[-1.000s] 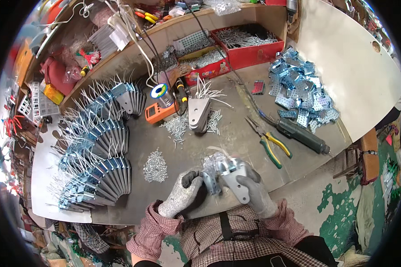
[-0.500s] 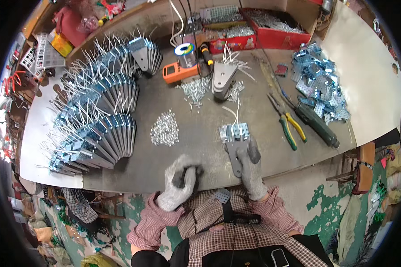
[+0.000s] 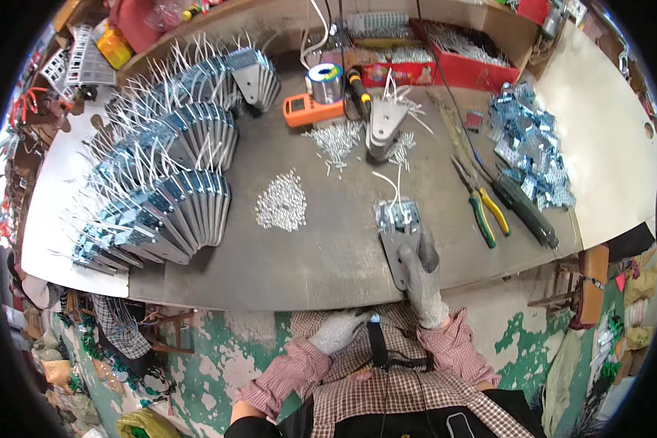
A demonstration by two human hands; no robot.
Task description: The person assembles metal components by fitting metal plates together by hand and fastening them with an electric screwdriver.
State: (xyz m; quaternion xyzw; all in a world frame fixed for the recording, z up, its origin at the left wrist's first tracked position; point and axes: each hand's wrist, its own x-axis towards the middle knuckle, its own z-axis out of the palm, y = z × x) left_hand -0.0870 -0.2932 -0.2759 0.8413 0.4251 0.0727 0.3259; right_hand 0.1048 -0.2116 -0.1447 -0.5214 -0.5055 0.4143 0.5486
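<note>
My right hand [image 3: 420,276], in a grey glove, grips the near end of a flat grey metal plate [image 3: 394,244] lying on the workbench [image 3: 314,255] close to its front edge. A small metal fitting with white wires [image 3: 397,213] sits on the plate's far end. My left hand [image 3: 339,331], also gloved, is off the bench in front of my chest. Its fingertips are at a black strap [image 3: 377,344] over my checked shirt, and I cannot tell whether it holds anything.
Fanned rows of finished plates with white wires [image 3: 160,197] fill the left of the bench. Heaps of small silver pins [image 3: 281,208] lie mid-bench. Yellow-green pliers [image 3: 485,213], a black tool [image 3: 524,213] and a pile of metal brackets [image 3: 529,150] lie to the right; an orange meter [image 3: 310,113] stands behind.
My left hand has left the bench and drawn back to my chest. My right hand has set the plate flat near the front edge and keeps its grip.
</note>
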